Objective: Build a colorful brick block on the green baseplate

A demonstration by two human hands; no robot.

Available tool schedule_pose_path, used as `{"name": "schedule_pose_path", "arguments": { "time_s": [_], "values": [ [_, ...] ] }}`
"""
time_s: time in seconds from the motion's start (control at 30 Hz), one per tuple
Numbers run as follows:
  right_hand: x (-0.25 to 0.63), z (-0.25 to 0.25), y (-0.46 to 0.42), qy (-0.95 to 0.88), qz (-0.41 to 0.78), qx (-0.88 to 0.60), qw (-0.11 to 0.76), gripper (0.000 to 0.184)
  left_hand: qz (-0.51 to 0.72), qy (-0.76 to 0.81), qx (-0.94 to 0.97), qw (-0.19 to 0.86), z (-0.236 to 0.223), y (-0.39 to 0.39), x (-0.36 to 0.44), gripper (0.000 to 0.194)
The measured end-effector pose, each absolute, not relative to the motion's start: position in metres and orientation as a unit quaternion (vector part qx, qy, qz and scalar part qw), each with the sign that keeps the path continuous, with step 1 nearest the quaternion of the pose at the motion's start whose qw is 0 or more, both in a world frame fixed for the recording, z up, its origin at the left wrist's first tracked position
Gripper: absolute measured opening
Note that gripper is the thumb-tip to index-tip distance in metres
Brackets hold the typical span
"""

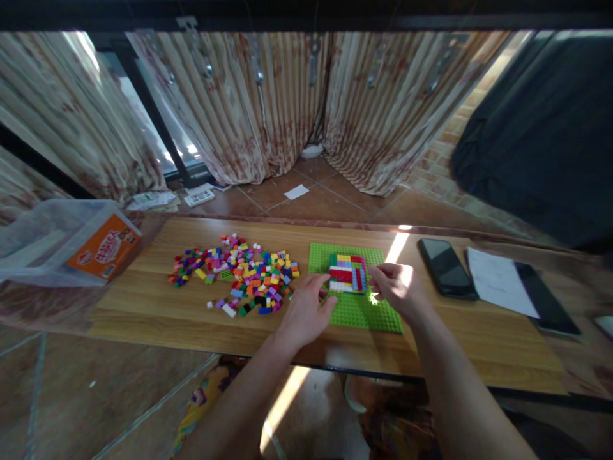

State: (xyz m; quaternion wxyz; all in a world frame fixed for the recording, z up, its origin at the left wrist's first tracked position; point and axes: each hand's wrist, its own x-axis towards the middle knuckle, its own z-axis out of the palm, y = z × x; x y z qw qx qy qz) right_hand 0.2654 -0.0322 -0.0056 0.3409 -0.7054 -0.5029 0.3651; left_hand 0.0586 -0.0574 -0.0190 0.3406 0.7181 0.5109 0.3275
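Lime-green baseplate (357,314), multicoloured bricks (252,271), striped curtains (282,102).

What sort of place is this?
Probably a room in a home, though only part shows: long patterned curtains hang over a tiled floor, and loose toy bricks lie on a wooden table.

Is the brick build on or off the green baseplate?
On: the brick build sits on the green baseplate, whose surface shows around it.
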Motion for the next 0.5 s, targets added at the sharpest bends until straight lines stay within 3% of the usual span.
{"name": "schedule_pose_path", "arguments": {
  "time_s": [0.23, 0.5],
  "values": [
    [0.266, -0.015, -0.027, -0.478, 0.399, -0.707, 0.335, 0.029, 0.31, 0.512, 0.731, 0.328, -0.024, -0.058, 0.06, 0.041],
    [0.258, -0.019, -0.029, -0.415, 0.437, -0.7, 0.383, 0.035, 0.305, 0.51, 0.74, 0.315, -0.025, -0.059, 0.061, 0.039]
  ]
}}
